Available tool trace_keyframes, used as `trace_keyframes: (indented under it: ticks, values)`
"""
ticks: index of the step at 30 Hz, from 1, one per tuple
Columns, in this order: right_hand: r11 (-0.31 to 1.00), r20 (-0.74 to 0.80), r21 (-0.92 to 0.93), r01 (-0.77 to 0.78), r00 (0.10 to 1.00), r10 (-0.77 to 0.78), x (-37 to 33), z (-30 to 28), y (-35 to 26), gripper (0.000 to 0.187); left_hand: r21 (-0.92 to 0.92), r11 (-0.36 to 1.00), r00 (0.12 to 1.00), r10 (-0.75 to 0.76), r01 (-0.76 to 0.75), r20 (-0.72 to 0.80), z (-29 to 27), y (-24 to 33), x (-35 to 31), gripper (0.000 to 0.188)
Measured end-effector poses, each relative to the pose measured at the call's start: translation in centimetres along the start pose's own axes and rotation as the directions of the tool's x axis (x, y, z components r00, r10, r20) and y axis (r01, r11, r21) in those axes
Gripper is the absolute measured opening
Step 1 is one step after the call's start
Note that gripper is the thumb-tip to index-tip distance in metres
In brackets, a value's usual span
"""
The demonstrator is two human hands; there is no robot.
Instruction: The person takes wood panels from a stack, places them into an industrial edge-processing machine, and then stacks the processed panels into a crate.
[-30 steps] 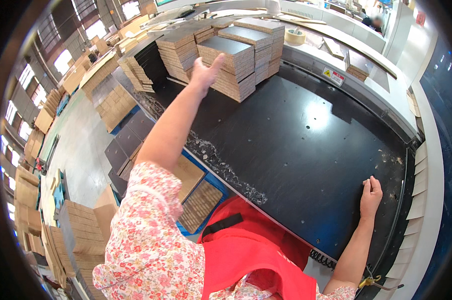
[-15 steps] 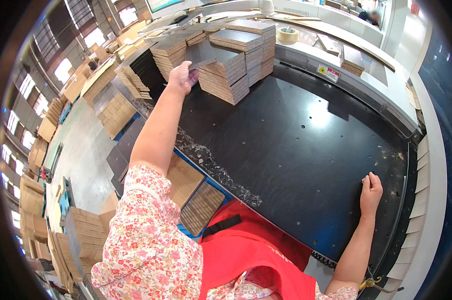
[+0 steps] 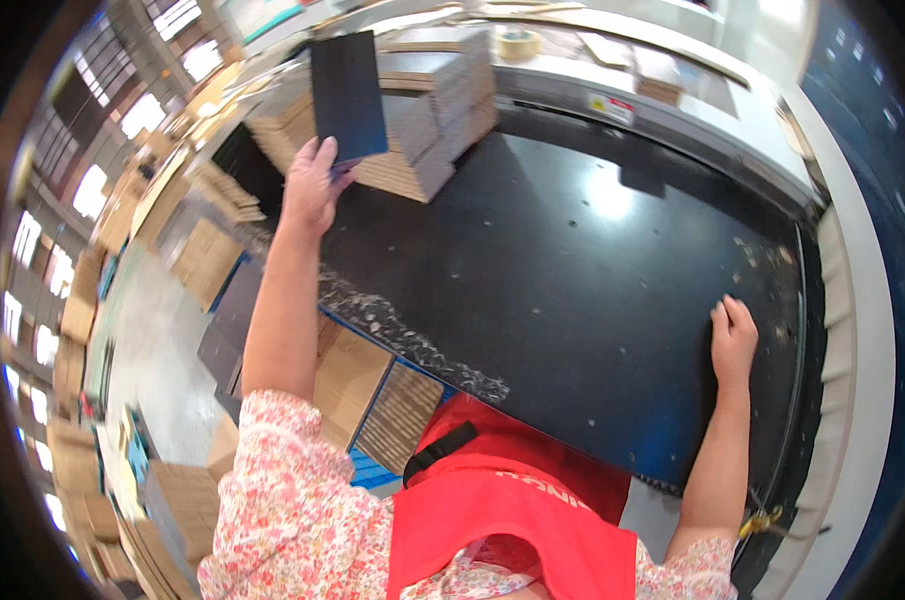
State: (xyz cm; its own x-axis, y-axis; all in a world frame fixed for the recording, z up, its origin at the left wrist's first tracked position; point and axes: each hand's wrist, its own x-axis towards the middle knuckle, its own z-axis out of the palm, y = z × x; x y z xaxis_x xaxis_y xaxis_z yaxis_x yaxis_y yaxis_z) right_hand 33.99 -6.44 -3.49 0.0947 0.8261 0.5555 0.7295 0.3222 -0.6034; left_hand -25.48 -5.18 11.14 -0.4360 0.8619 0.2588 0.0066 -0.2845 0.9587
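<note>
My left hand (image 3: 313, 185) grips the lower edge of a dark rectangular board (image 3: 348, 95), thumb and fingers closed on it. The board is tilted up above the black table (image 3: 533, 290), in front of the stacked boards (image 3: 403, 175) with dark faces and pale brown cut edges. Over at the right side of the table, my right hand (image 3: 736, 340) is closed with the fingers curled together. Whatever it may hold is hidden.
A roll of tape (image 3: 519, 43) and several loose board pieces (image 3: 658, 75) lie on the white ledge behind the table. Another board stack (image 3: 283, 120) stands at the far left. Below the table's left edge are brown boards (image 3: 398, 410) on a blue pallet (image 3: 373, 470).
My left hand has lifted the board off the stacks and tipped it upright. My right hand stays closed, a little higher in the picture. The whole view has shifted slightly.
</note>
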Motion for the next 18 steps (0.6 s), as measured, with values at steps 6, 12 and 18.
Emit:
trace_keyframes:
  ticks: [6,12,18]
  values:
    - [0.990,-0.009,-0.121,0.069,0.997,-0.071,0.1,1.2,-2.6,0.019,0.387,0.907,0.968,0.078,-0.168,0.237,7.5,-2.0,-6.9,0.028]
    - [0.862,-0.087,-0.337,0.377,0.900,-0.428,-0.3,0.1,-7.0,0.030,0.448,0.562,0.669,0.276,-0.695,0.690,19.8,-7.8,-14.2,0.019]
    - [0.786,0.126,-0.410,0.462,0.882,-0.453,-1.7,1.0,-8.1,0.027,0.249,0.518,0.481,0.380,-0.818,0.790,26.5,-10.3,-17.9,0.026]
